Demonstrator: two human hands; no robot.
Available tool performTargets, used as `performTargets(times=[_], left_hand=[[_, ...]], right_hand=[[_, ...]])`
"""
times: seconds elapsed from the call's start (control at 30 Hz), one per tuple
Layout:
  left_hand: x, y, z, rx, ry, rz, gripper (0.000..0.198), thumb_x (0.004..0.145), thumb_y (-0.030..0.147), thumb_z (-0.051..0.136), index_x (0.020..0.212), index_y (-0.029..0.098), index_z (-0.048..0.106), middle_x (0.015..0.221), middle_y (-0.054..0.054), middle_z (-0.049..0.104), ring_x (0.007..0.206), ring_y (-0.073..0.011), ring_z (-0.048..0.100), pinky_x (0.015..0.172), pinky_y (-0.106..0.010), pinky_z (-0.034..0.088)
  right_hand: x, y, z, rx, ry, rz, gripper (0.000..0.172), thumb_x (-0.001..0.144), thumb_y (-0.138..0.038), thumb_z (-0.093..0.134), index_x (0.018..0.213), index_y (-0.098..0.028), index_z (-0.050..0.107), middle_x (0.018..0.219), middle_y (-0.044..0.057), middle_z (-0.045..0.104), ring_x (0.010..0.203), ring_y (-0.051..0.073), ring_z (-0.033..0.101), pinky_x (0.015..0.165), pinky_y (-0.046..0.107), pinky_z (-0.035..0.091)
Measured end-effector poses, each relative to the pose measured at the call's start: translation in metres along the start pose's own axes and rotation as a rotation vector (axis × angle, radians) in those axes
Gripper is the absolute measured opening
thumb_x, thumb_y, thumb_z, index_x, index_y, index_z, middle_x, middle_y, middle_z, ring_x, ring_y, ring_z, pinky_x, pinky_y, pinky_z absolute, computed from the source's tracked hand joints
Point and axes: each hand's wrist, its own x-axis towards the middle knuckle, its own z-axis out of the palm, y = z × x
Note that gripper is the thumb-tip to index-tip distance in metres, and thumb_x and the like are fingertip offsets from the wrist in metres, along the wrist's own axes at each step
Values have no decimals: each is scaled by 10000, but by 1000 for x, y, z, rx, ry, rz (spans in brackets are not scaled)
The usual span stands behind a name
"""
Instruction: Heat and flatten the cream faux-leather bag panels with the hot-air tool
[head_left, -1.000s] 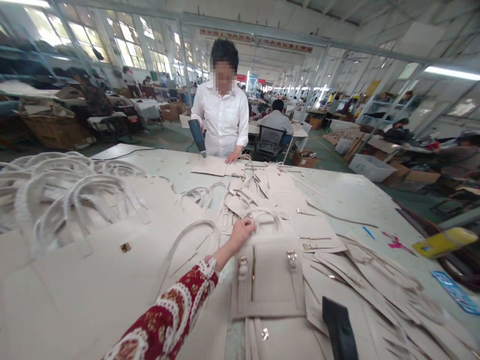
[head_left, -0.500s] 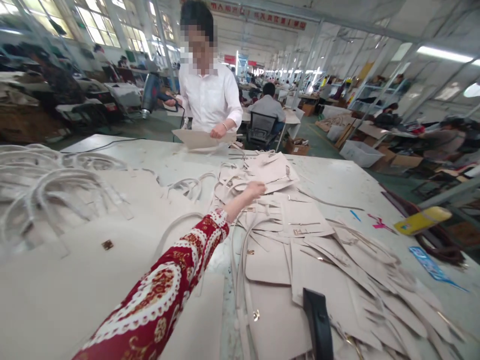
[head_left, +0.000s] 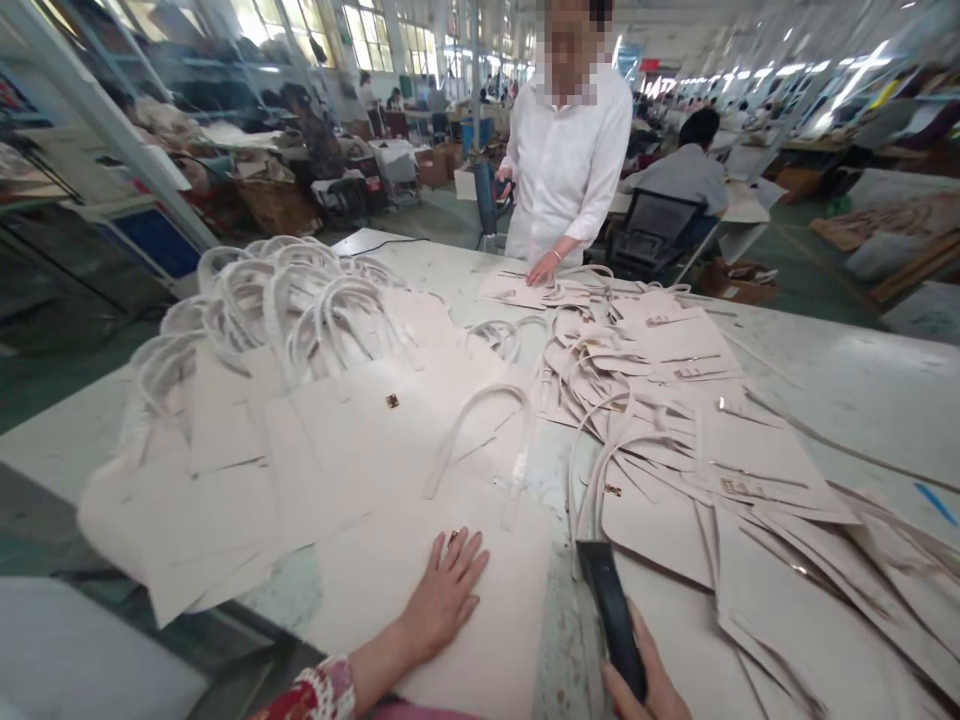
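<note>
My left hand (head_left: 442, 600) lies flat with spread fingers on a beige bag panel (head_left: 510, 590) in front of me. A small gold metal fitting (head_left: 454, 540) shows at its fingertips. Just beyond, a looped strap handle (head_left: 480, 400) lies on the pale material. At the lower edge, my right hand (head_left: 651, 665) is closed around a black handheld tool (head_left: 611, 610); its kind is unclear. This tool is upright beside the panel, its lower end out of view. To its right spreads a heap of beige bag panels (head_left: 660, 520) with straps and gold fittings.
A pile of panels with looped handles (head_left: 300, 290) covers the table's left side. Across the white table (head_left: 847, 370), a person in a white shirt (head_left: 562, 150) holds a dark tool (head_left: 487, 195) and touches a panel (head_left: 499, 288). A blue strip (head_left: 936, 503) lies at right.
My left hand has drawn back from the heap to the panel before me. My view has turned left, and my right hand now shows on the black tool. The other person's panel has been lowered.
</note>
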Motion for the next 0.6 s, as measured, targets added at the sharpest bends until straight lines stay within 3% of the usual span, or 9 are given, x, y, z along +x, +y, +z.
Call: performTargets(times=[0.1, 0.2, 0.27, 0.4, 0.6], left_hand=[[-5, -3, 8, 45, 31, 10, 575, 837, 302, 435, 1367, 267, 214, 1453, -39, 145, 1329, -274, 39, 1041, -557, 82], [-2, 0, 10, 41, 65, 16, 550, 846, 324, 423, 1361, 262, 240, 1452, -42, 144, 1329, -270, 49, 1046, -555, 65], [-2, 0, 9, 27, 78, 17, 548, 844, 326, 426, 1358, 253, 250, 1451, -46, 150, 1329, -272, 51, 1046, -555, 62], [-4, -3, 9, -8, 77, 8, 575, 832, 320, 440, 1365, 247, 237, 1452, -40, 142, 1328, -277, 37, 1047, -556, 56], [-7, -3, 9, -44, 48, -16, 557, 846, 323, 398, 1371, 250, 226, 1455, -42, 126, 1329, -278, 38, 1041, -564, 34]], right_hand=[[16, -20, 24, 11, -241, -33, 614, 728, -350, 536, 1303, -197, 386, 769, 11, 656, 629, 184, 606, 553, 262, 478], [29, -43, 43, 61, -448, 37, 641, 737, -312, 503, 1339, -202, 312, 505, -52, 532, 399, 150, 502, 376, 244, 404], [40, -57, 55, 106, -462, 71, 639, 724, -311, 523, 1328, -236, 327, 516, -57, 514, 390, 149, 505, 346, 241, 396], [62, -77, 73, 112, -365, 66, 657, 714, -331, 548, 1327, -284, 316, 561, -60, 499, 411, 152, 528, 340, 248, 415], [50, -55, 60, 102, -320, 137, 670, 737, -383, 533, 1338, -233, 279, 466, -65, 492, 385, 164, 512, 350, 264, 425]])
